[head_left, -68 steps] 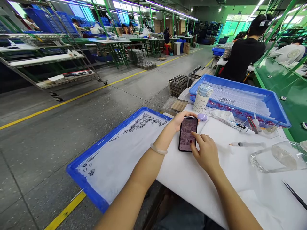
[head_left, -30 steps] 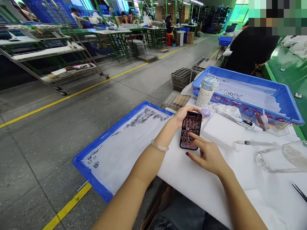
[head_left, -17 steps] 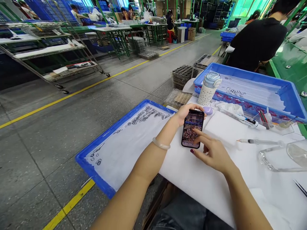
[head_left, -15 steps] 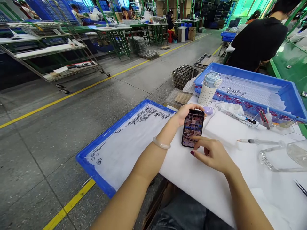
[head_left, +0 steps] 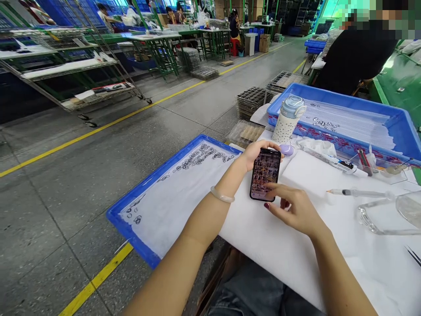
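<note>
Blue tray [head_left: 128, 235], paper-lined, holds small dark rings [head_left: 200, 156]. Beside it, over the white table [head_left: 296, 254], the left hand [head_left: 255, 153] clasps a smartphone [head_left: 265, 174]; the right hand [head_left: 294, 213] touches its screen with an outstretched forefinger.

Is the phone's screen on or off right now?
On: the phone in the left hand shows a lit grid of small pictures; the right hand touches it.

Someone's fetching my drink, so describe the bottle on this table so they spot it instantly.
On the white-covered table, find the far blue tray of white sheets; the bottle stands upright at its near left corner, just beyond the smartphone in the left hand. It is the only tall thing there: white with small dark dots and a pale blue lid.
</note>
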Motion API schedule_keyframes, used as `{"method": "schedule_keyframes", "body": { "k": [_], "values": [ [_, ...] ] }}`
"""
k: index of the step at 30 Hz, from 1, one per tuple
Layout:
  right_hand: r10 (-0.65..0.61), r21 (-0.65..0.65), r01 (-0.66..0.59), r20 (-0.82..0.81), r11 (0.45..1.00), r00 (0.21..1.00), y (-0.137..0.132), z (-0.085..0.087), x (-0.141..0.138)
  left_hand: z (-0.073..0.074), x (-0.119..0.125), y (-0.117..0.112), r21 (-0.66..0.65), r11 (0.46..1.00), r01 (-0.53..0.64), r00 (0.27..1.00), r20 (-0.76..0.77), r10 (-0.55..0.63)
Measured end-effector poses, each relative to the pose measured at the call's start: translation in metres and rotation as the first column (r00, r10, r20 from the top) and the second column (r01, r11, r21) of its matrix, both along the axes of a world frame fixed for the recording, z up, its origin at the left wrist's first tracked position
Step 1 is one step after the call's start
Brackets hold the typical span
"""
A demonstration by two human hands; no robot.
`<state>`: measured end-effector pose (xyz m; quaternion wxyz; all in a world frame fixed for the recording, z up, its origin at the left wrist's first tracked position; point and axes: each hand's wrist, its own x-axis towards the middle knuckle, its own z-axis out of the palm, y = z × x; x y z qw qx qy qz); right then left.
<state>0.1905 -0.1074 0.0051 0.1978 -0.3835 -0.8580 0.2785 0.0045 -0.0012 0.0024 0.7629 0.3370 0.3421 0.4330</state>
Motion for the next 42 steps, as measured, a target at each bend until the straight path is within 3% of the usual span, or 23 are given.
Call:
{"method": "schedule_keyframes", "body": {
  "k": [4, 12, 17, 20, 23, 28, 32, 38, 42],
  "values": [
    [-0.1, 0.071, 0.098, 0.02, 0.993, 0.995, 0.001, 0.0, 0.0, 0.0, 0.0, 0.0, -0.007, 1.0, -0.01, 1.0, -0.006, 0.01],
    [-0.086, 0.059, 0.083, 0.051, 0.995, 0.995, 0.001, -0.001, 0.0, 0.003, 0.001, -0.001, -0.018, 1.0, -0.017, 1.0, -0.02, 0.016],
    [0.033, -0.029, -0.032, 0.044, 0.999, 0.998, -0.002, 0.006, 0.002, 0.001, 0.0, 0.0, -0.017, 1.0, -0.024, 1.0, -0.018, 0.024],
    [-0.032, 0.02, 0.032, -0.002, 0.999, 0.999, -0.002, 0.007, 0.003, 0.001, 0.0, 0.0, -0.017, 1.0, -0.02, 1.0, -0.018, 0.02],
    [-0.069, 0.039, 0.067, 0.058, 0.997, 0.996, 0.0, 0.006, 0.004, 0.004, 0.001, -0.001, -0.018, 1.0, -0.014, 1.0, -0.021, 0.014],
    [-0.037, 0.009, 0.036, 0.129, 0.999, 0.991, 0.0, 0.006, 0.004, 0.006, 0.001, -0.002, -0.014, 1.0, -0.009, 1.0, -0.009, 0.009],
    [0.038, -0.064, -0.032, 0.095, 0.997, 0.995, -0.002, 0.009, 0.003, 0.005, 0.0, -0.002, -0.038, 0.999, -0.023, 1.0, -0.006, 0.023],
    [-0.052, -0.05, 0.059, 0.138, 0.997, 0.989, -0.001, 0.009, 0.001, 0.002, 0.0, 0.0, -0.029, 0.999, -0.035, 0.999, 0.012, 0.036],
    [0.03, -0.092, -0.021, 0.092, 0.996, 0.995, -0.003, 0.01, 0.002, 0.0, -0.001, 0.001, -0.033, 0.999, -0.025, 1.0, -0.002, 0.025]
  ]
}}
